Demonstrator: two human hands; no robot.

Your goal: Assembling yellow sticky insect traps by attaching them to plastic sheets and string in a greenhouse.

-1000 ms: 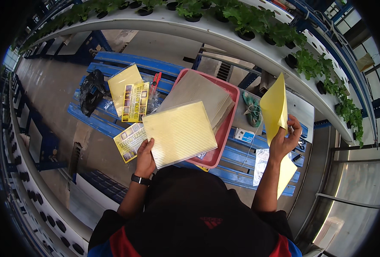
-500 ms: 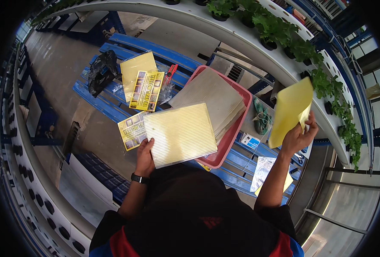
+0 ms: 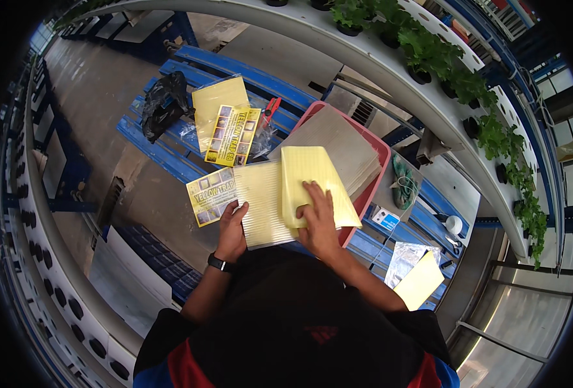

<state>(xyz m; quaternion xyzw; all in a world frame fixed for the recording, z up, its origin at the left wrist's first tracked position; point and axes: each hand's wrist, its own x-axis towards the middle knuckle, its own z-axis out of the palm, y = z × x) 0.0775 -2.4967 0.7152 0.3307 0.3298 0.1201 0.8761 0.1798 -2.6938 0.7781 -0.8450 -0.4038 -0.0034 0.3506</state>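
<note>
My left hand point(image 3: 233, 231) grips a pale yellow corrugated sheet point(image 3: 259, 200) by its left edge, thumb on top. Over the sheet's right part lies a thin, curled yellow film point(image 3: 306, 171). My right hand point(image 3: 317, 221) rests on that film near its lower edge, fingers apart and pressing down. Beneath them, a pink tray point(image 3: 382, 158) holds a stack of greyish sheets point(image 3: 338, 142). A printed yellow sticky-trap package point(image 3: 210, 195) sticks out to the left of the corrugated sheet.
A blue slatted bench point(image 3: 189, 58) carries a black plastic bag point(image 3: 163, 107), yellow sheets point(image 3: 222, 97), another printed package point(image 3: 233, 137) and red-handled cutters point(image 3: 271, 108). To the right lie green netting point(image 3: 403, 181), silver foil point(image 3: 409, 262) and scissors point(image 3: 456, 246). White channels with potted plants point(image 3: 422, 55) curve behind.
My right hand has swung in from the right with the yellow film and laid it over the corrugated sheet. My left hand keeps its hold on the sheet's left edge.
</note>
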